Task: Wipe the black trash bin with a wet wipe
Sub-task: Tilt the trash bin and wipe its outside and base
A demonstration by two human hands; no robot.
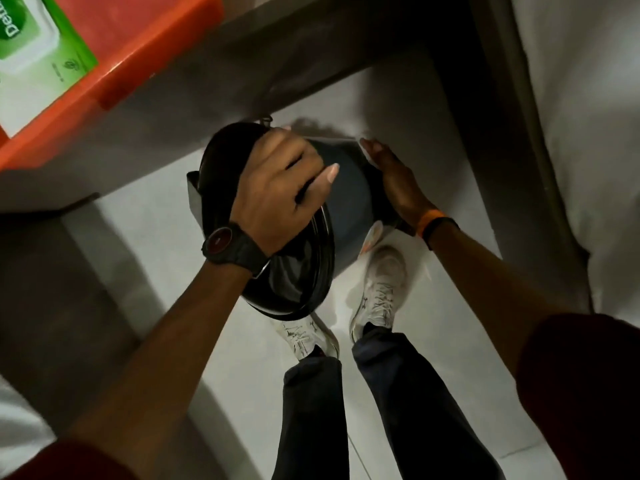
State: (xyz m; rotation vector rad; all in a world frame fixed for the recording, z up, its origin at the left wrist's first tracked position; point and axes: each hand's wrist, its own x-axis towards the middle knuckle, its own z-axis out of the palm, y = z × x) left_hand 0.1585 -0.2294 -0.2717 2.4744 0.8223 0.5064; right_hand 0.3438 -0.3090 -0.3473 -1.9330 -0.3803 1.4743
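Observation:
The black trash bin [346, 202] hangs tilted above the floor, its round rim [294, 292] turned toward me. My left hand [277, 188], with a dark watch on the wrist, grips the bin at the rim from above. My right hand [394, 181], with an orange band on the wrist, lies flat against the far side of the bin's body, fingers stretched out. A pale scrap [372, 237] shows below that palm; I cannot tell whether it is a wipe. Whatever sits under the palm is hidden.
A green and white pack of wet wipes [38, 46] lies on an orange plastic surface [145, 36] at the upper left. A grey ledge [207, 98] runs diagonally above the bin. My white shoes [381, 289] stand on the pale floor below.

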